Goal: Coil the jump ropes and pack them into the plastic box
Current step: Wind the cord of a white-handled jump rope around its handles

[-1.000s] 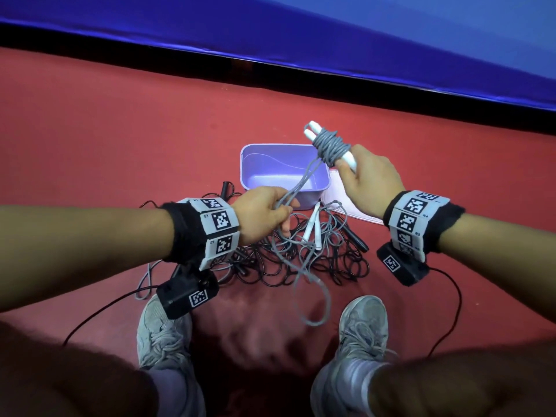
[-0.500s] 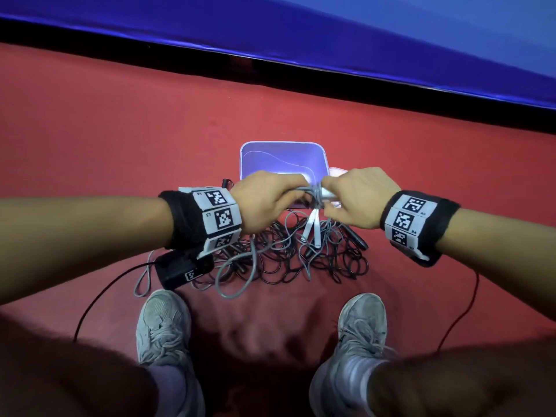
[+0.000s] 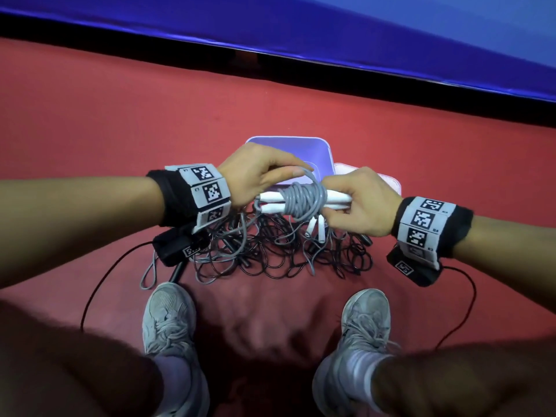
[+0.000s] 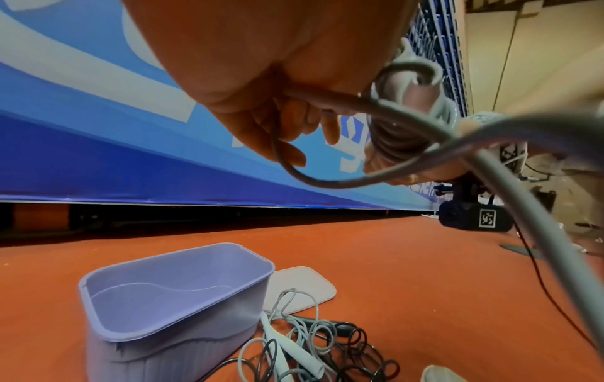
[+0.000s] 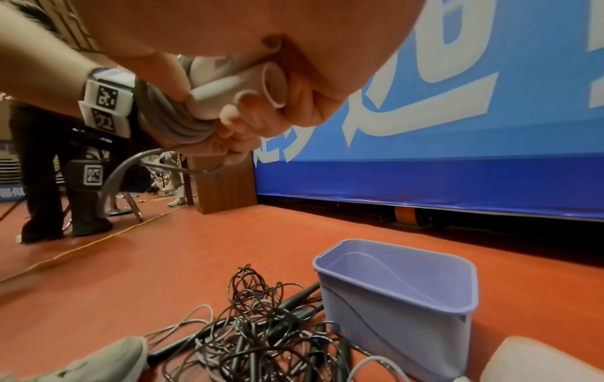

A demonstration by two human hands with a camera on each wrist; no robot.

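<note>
I hold a grey jump rope wound round its two white handles above the floor. My right hand grips the handles' right ends. My left hand pinches the loose grey cord at the coil's top; the tail hangs down. Behind the hands stands the lilac plastic box, with nothing inside. A tangle of black and grey ropes lies on the red floor in front of the box.
A pale lid lies flat to the right of the box. My two grey shoes stand just behind the tangle. A blue banner wall runs along the far side. Thin black cables trail from the wrist cameras.
The right hand lowered the wound handles from upright to lying level. The left hand came up to the coil and carried the cord over its top; more cord is wound on.
</note>
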